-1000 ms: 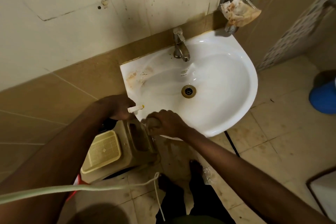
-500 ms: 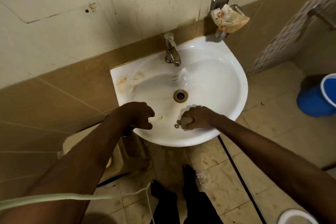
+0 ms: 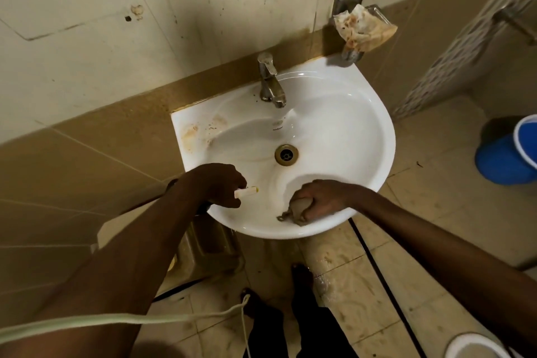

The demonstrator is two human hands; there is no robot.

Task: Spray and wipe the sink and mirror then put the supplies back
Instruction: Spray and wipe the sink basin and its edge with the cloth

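A white wall sink (image 3: 374,136) with a brass drain (image 3: 286,155) and a chrome tap (image 3: 270,80) fills the middle of the view. Brown stains mark its back left corner (image 3: 200,132). My left hand (image 3: 219,183) grips a spray bottle over the sink's front left rim; only its white nozzle with a yellow tip (image 3: 247,191) shows. My right hand (image 3: 319,200) holds a balled grey-brown cloth (image 3: 296,209) pressed against the inside of the basin's front wall. The mirror is only a dark blurred edge at the top left.
A metal soap holder with a crumpled stained wrapper (image 3: 363,27) hangs on the wall behind the sink's right. A blue bucket (image 3: 508,154) stands on the floor at right, a beige stool (image 3: 209,250) under the sink's left. A white cord (image 3: 145,318) crosses the foreground.
Both hands came up from the stool below the rim to the sink. The right hand with the cloth now lies inside the front of the basin, the left hand with the sprayer over the rim.
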